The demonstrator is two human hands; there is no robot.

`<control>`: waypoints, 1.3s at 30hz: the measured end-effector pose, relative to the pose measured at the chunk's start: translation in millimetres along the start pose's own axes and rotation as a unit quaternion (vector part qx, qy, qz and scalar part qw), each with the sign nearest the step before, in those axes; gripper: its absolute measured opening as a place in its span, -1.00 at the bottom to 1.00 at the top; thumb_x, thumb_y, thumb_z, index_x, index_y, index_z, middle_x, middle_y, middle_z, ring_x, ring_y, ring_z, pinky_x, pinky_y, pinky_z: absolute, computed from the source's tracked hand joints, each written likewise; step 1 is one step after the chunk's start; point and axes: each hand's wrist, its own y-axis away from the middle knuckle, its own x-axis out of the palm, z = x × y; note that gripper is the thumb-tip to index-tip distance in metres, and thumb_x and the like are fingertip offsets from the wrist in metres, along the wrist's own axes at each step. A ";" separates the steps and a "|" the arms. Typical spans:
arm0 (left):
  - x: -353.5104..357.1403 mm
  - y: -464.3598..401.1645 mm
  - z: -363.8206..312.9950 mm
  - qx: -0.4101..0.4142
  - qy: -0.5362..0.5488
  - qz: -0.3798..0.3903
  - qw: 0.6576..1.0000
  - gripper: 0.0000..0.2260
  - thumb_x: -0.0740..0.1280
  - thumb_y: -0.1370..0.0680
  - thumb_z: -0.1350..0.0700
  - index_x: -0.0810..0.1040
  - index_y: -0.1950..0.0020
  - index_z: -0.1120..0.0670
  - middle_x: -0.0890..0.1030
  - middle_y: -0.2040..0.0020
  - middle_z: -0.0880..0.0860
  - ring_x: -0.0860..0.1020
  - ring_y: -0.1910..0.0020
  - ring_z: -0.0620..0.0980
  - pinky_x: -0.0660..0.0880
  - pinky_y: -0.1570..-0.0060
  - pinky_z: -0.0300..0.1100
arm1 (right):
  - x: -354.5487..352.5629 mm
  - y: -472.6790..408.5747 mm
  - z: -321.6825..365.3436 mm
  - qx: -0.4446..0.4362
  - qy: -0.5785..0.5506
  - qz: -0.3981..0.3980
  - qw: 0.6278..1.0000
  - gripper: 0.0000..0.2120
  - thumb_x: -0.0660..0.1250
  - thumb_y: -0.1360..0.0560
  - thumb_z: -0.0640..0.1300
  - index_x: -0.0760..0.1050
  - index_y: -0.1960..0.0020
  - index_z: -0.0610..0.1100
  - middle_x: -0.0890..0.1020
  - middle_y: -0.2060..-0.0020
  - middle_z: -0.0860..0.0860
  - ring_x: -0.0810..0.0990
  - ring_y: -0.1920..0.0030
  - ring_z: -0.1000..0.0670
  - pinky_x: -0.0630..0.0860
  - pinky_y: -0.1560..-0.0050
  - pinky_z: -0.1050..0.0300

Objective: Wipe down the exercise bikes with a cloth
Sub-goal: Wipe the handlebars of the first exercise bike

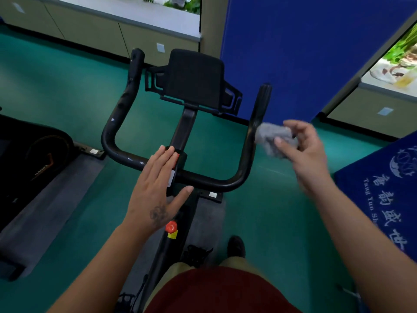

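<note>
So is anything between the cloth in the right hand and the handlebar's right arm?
Nothing visible. The right hand holds the grey cloth right beside the handlebar, at its right upright. The left hand rests at the bar's centre, clear of that side.

LIGHT: even, moderate indoor light; daylight overexposed in windows along the top edge and at right | SHADOWS: soft, faint on green floor | BLUR: right hand and cloth motion-smeared; left hand sharper | DISTORTION: wide-angle bending of walls and forearms toward frame edges | DETAIL: black handlebar underexposed, little surface detail
</note>
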 end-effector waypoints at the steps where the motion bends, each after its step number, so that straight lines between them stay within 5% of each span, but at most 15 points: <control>1: 1.7 -0.1 -2.5 -0.011 -0.003 -0.002 1.000 -0.29 0.32 -0.67 -0.20 0.32 -0.65 0.25 0.32 -0.67 0.11 0.15 -0.72 0.05 0.22 -0.65 0.16 | -3.7 -17.8 5.6 -0.054 0.064 0.003 0.997 -0.67 0.47 -0.57 -0.26 0.51 -0.25 0.01 0.62 -0.16 0.11 0.63 -0.16 0.08 0.62 -0.16 0.13; 7: 5.8 -5.2 -10.0 -0.065 0.028 -0.035 0.997 -0.34 0.33 -0.65 -0.19 0.40 -0.61 0.21 0.39 -0.63 0.04 0.21 -0.70 -0.02 0.17 -0.67 -0.02 | -4.2 -116.8 28.9 -0.294 0.324 0.020 0.899 -0.55 0.40 -0.60 -0.24 0.46 -0.46 -0.10 0.52 -0.29 -0.04 0.41 -0.27 0.03 0.24 -0.28 0.43; 13: 9.9 -4.5 -14.6 -0.079 0.049 -0.055 0.994 -0.37 0.37 -0.63 -0.16 0.43 -0.59 0.18 0.40 -0.62 0.02 0.24 -0.69 0.02 0.24 -0.64 0.10 | -4.5 -166.1 19.7 -0.395 0.408 0.146 0.810 -0.60 0.39 -0.62 -0.21 0.46 -0.44 -0.14 0.56 -0.32 -0.09 0.47 -0.32 -0.20 0.25 -0.41 0.15; 20: 10.0 -5.6 -16.8 -0.091 0.058 -0.055 0.993 -0.34 0.43 -0.60 -0.17 0.42 -0.61 0.13 0.39 -0.63 -0.02 0.24 -0.69 0.02 0.27 -0.61 0.21 | -4.9 -161.1 -1.6 -0.470 0.432 0.152 0.755 -0.68 0.35 -0.69 -0.12 0.51 -0.44 -0.11 0.56 -0.42 0.06 0.49 -0.35 -0.18 0.42 -0.29 -0.11; 33: 10.8 -4.9 -17.6 -0.090 0.049 -0.060 0.993 -0.34 0.42 -0.60 -0.19 0.42 -0.60 0.13 0.39 -0.63 -0.02 0.24 -0.69 0.01 0.26 -0.62 0.19 | 0.8 -113.1 -34.9 -0.420 0.416 0.196 0.783 -0.74 0.32 -0.70 -0.09 0.56 -0.37 -0.06 0.56 -0.43 0.13 0.41 -0.51 -0.06 0.28 -0.36 -0.09; 39: 9.4 -3.4 -16.2 -0.080 0.057 -0.059 0.993 -0.33 0.43 -0.60 -0.17 0.42 -0.61 0.15 0.40 -0.63 0.01 0.24 -0.69 0.04 0.28 -0.60 0.24 | 6.0 -78.3 -47.1 -0.359 0.371 0.200 0.833 -0.69 0.32 -0.69 -0.14 0.52 -0.43 -0.03 0.56 -0.39 0.15 0.38 -0.49 -0.01 0.26 -0.36 0.01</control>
